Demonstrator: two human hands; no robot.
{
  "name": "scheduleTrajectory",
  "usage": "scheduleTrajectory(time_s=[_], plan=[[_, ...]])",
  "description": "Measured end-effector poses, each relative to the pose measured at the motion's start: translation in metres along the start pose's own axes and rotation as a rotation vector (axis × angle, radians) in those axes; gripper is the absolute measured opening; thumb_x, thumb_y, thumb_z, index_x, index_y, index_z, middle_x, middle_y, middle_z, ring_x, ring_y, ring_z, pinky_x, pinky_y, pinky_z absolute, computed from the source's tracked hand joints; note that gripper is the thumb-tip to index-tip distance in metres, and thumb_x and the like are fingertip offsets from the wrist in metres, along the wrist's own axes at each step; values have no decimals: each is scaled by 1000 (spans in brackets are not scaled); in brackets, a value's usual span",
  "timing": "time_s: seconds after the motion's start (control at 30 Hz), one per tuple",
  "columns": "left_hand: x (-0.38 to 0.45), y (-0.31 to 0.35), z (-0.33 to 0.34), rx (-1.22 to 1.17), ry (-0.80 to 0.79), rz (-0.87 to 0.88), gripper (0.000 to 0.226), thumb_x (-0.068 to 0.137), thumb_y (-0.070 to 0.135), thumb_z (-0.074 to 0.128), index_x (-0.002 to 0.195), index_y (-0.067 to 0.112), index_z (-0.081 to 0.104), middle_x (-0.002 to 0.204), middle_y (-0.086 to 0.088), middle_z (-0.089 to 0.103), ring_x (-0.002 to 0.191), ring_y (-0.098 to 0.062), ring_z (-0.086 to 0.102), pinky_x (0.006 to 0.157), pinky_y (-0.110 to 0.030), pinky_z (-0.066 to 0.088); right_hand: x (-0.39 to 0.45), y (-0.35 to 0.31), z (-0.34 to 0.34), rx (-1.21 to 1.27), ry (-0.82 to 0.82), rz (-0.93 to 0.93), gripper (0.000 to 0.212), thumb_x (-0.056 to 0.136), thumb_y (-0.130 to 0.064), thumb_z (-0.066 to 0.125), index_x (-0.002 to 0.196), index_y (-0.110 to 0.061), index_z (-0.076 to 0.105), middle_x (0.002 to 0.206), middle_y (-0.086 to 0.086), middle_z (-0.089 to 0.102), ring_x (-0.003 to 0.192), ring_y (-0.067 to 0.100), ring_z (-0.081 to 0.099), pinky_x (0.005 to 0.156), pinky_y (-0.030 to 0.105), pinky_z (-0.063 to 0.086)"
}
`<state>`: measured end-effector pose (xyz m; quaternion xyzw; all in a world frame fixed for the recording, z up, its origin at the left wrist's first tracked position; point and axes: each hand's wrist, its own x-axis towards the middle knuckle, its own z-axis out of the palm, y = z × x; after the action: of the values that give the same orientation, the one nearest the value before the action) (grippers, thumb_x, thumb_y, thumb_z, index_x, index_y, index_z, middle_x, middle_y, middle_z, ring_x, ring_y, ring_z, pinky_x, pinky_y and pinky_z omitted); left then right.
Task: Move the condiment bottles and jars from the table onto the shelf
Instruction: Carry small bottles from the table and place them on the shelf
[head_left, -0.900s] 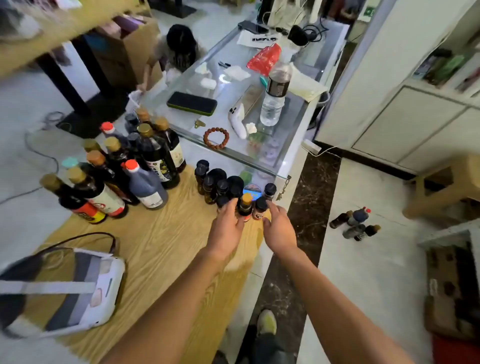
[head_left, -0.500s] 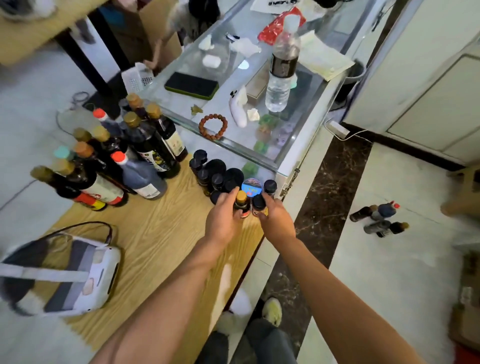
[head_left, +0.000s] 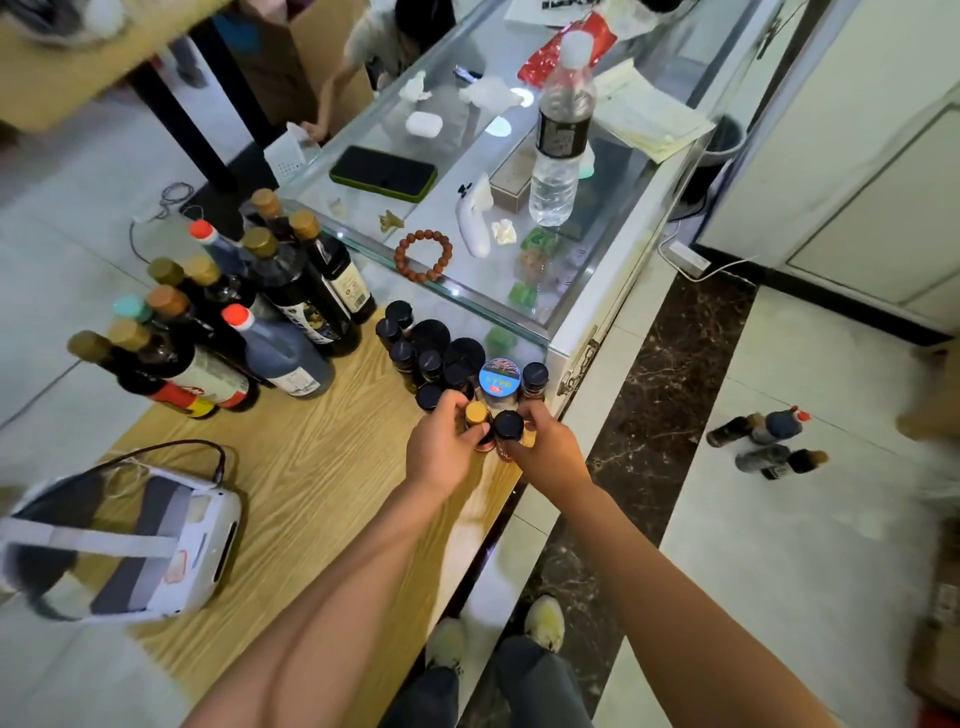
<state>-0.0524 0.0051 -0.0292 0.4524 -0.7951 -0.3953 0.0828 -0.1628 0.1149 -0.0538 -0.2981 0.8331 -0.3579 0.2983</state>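
Observation:
On the wooden table (head_left: 291, 499) stands a cluster of small dark-capped condiment jars (head_left: 431, 348) near its far right corner. My left hand (head_left: 441, 452) grips a small gold-capped bottle (head_left: 477, 414) at the front of the cluster. My right hand (head_left: 545, 452) grips a black-capped bottle (head_left: 508, 425) beside it. A blue-lidded jar (head_left: 498, 378) sits just behind them. Several tall dark sauce bottles (head_left: 244, 322) stand to the left.
A white headset with a strap (head_left: 130, 545) lies at the table's near left. A glass counter (head_left: 498, 197) with a water bottle (head_left: 558, 135), phone and bead bracelet adjoins the far side. Several bottles (head_left: 769, 441) lie on the floor at right. A person crouches at the back.
Both hands closed in on the two front small bottles and now grip them. The camera moved closer and tilted down.

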Motion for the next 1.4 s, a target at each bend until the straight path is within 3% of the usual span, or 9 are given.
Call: scheduleTrajectory(time_s=[0.2, 0.4, 0.53, 0.63, 0.8, 0.93, 1.07, 1.17, 1.4], plan=[[-15, 0, -7, -83, -30, 13, 26, 83, 30, 74, 97, 22, 54, 92, 10, 66, 90, -12, 64, 80, -33, 51, -20, -6, -8, 208, 13, 143, 36, 82, -15, 74, 108, -12, 50, 91, 5, 60, 80, 17, 55, 66, 21, 43], [-30, 20, -17, -293, -155, 85, 26, 87, 23, 70, 112, 14, 65, 106, 2, 70, 102, -11, 63, 93, -34, 52, -52, -27, -38, 399, 127, 109, 32, 80, -5, 74, 104, -11, 54, 90, 1, 61, 78, 9, 56, 65, 7, 45], [-45, 58, -23, -356, -216, 180, 18, 89, 21, 67, 106, 16, 66, 99, 7, 68, 97, -9, 62, 80, -16, 46, -83, -42, -65, 459, 208, 72, 31, 81, -5, 73, 107, -11, 57, 92, 3, 64, 79, 6, 58, 67, 9, 47], [-56, 89, -25, -387, -274, 245, 22, 90, 24, 67, 110, 16, 60, 96, 14, 62, 89, 6, 56, 73, -4, 42, -108, -51, -90, 500, 319, 48, 32, 81, -4, 74, 109, -10, 58, 92, 3, 65, 82, 8, 61, 70, 13, 51], [-77, 150, -21, -369, -371, 409, 25, 90, 33, 66, 109, 21, 55, 101, 13, 61, 86, 6, 56, 74, -9, 47, -155, -52, -144, 512, 483, 8, 31, 84, -2, 72, 111, -6, 59, 87, -4, 63, 72, -11, 59, 67, 9, 48], [-100, 207, -4, -324, -374, 556, 26, 87, 43, 65, 105, 28, 54, 102, 12, 66, 96, -5, 62, 79, -22, 51, -195, -45, -189, 525, 573, 7, 28, 85, -9, 72, 109, -18, 61, 91, -6, 67, 79, -5, 64, 69, 13, 51], [-137, 272, 22, -163, -287, 742, 33, 86, 53, 62, 105, 27, 54, 96, 11, 66, 86, -8, 63, 71, -26, 49, -237, -29, -237, 555, 721, 28, 30, 85, -7, 72, 113, -13, 61, 94, 0, 69, 78, 6, 65, 57, 10, 47], [-173, 323, 46, -147, -240, 861, 37, 82, 58, 64, 97, 25, 57, 87, 12, 65, 79, -10, 63, 71, -32, 52, -278, -12, -276, 555, 846, 40, 31, 85, -8, 73, 113, -12, 62, 95, 4, 70, 82, 8, 67, 63, 13, 49], [-269, 434, 107, -153, -297, 1123, 39, 82, 59, 64, 90, 22, 54, 83, 8, 65, 74, -11, 61, 61, -24, 43, -375, 38, -370, 512, 1083, 16, 29, 82, -14, 78, 107, -17, 65, 93, 4, 74, 88, 17, 71, 73, 31, 57]])
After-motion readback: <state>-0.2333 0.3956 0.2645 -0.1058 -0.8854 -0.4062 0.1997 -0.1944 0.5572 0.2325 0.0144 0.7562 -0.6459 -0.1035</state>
